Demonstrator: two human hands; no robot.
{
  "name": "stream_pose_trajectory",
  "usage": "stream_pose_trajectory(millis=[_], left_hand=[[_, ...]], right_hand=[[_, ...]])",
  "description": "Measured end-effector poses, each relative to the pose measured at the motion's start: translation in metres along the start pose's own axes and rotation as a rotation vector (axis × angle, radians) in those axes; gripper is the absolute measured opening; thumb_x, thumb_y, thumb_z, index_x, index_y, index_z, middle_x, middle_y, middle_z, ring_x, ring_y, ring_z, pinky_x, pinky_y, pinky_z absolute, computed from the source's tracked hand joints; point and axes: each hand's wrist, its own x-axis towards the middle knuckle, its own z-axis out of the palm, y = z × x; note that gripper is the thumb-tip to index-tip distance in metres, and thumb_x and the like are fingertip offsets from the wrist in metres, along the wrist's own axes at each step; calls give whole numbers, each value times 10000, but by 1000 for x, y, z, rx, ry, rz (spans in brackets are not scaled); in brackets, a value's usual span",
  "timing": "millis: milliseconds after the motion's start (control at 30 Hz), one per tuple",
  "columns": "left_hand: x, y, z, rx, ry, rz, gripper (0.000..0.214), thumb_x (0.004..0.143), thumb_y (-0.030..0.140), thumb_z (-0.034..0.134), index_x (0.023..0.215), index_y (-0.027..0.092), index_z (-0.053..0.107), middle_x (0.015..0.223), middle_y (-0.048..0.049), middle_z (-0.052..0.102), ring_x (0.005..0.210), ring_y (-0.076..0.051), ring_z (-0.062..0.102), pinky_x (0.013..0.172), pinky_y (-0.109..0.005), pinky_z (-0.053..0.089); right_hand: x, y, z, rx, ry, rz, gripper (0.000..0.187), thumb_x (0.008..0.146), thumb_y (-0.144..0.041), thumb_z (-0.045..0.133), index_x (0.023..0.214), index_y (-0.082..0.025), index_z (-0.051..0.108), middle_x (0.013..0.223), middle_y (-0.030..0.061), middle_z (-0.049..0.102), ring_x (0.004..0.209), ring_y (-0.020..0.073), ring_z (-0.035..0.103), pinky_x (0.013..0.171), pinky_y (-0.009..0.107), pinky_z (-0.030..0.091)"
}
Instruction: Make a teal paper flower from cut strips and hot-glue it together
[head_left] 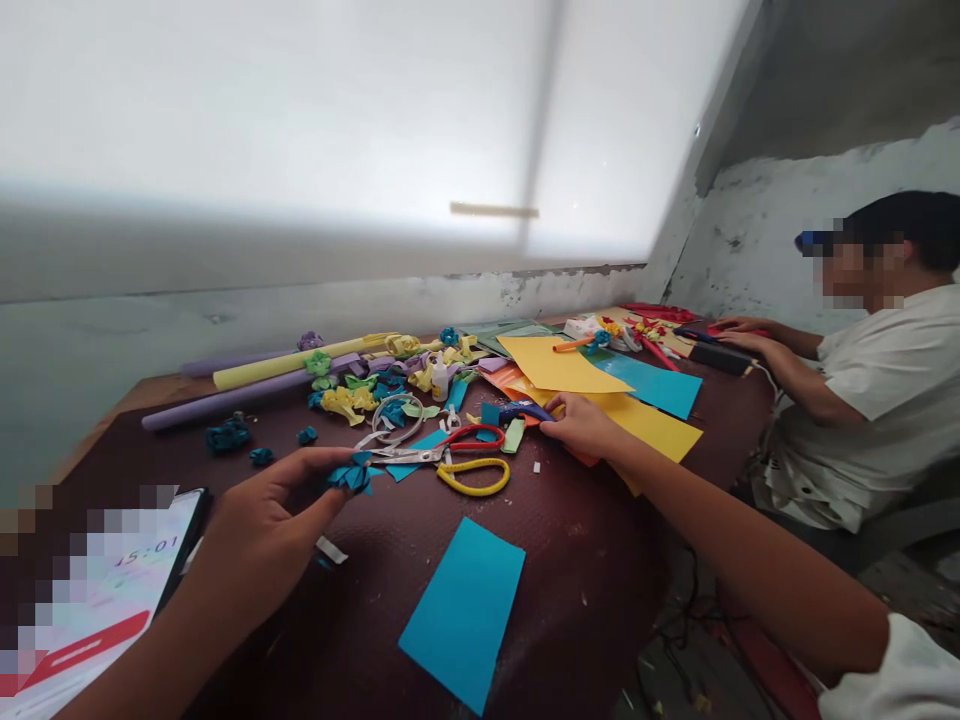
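My left hand [262, 520] pinches a small crumpled blue paper flower [351, 478] between thumb and fingertips, just above the dark red table cover [570, 560]. My right hand [581, 425] reaches across the table and grips a blue-handled tool [523, 410] lying at the edge of the yellow paper sheets [559, 365]. Red-handled and yellow-handled scissors [466, 455] lie between my two hands. A blue paper sheet [463, 610] lies flat near the table's front edge.
Rolled purple and yellow paper tubes [247, 385] lie along the far side, with several small paper flowers [360, 390] and a glue bottle [440, 380]. A phone [112, 590] sits at the lower left. Another person in a white shirt [885, 400] works at the table's right end.
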Motion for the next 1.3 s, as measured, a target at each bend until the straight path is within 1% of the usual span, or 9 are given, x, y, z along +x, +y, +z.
stream_pose_trajectory(millis=[133,367,567,800,900,1000,1067,1167,1300], left_hand=[[1,-3,-1,143,-62,-18,433,792,584,689,1098,285,762,1032,-43,800,936,-318,725,681,-308,505],[0,-3,0,178,-62,-22,446,786,595,675,1093,282,757,1052,-57,793,917,-320,724,722,-338,512],[2,-4,2,154,-87,-13,447,788,595,688,1095,277,751,1052,-60,793,965,-329,725,712,-324,531],[-8,17,4,127,-153,72,337,812,511,663,1051,289,748,1005,-51,799,871,-307,744,685,-329,553],[5,44,27,144,-368,237,252,859,386,605,1055,310,743,1075,-56,790,986,-318,742,768,-364,584],[40,71,67,154,-556,450,223,826,226,596,985,287,740,1394,-74,671,1319,-333,606,1064,-444,504],[66,80,95,177,-617,494,240,823,207,595,1002,276,739,1506,-80,583,1390,-340,549,1110,-484,471],[94,77,122,223,-637,475,214,815,188,599,982,256,714,1491,-104,599,1425,-345,515,1156,-501,421],[99,54,124,249,-661,391,205,870,198,564,1010,285,686,1360,-55,699,1277,-297,645,1061,-423,512]], right_hand=[[-13,0,10,43,105,-33,380,854,-360,641,1184,-197,547,807,-4,662,676,165,610,608,262,391],[-15,-6,12,90,152,-26,276,861,-375,624,1058,-228,498,743,-41,571,623,150,532,577,268,340],[-3,-13,-1,175,-45,13,270,811,-300,716,1016,-213,563,706,-28,601,584,138,568,524,237,374],[4,-21,5,415,-256,97,639,887,-267,703,1433,-236,373,870,4,659,545,113,627,467,211,504],[5,-16,9,471,-259,71,618,931,-268,659,1468,-260,351,889,-12,641,500,80,577,428,180,464],[3,-8,15,511,-208,13,541,960,-244,605,1446,-292,373,935,-24,615,462,51,526,419,175,438],[1,-4,19,542,-181,-32,506,968,-232,582,1431,-307,392,981,-21,605,462,44,519,443,186,455],[-3,0,20,591,-175,-75,466,978,-215,546,1417,-317,428,1002,-13,614,480,53,529,503,216,492],[-3,3,19,616,-150,-117,395,991,-229,529,1377,-310,508,978,-3,653,518,76,547,555,241,484]])
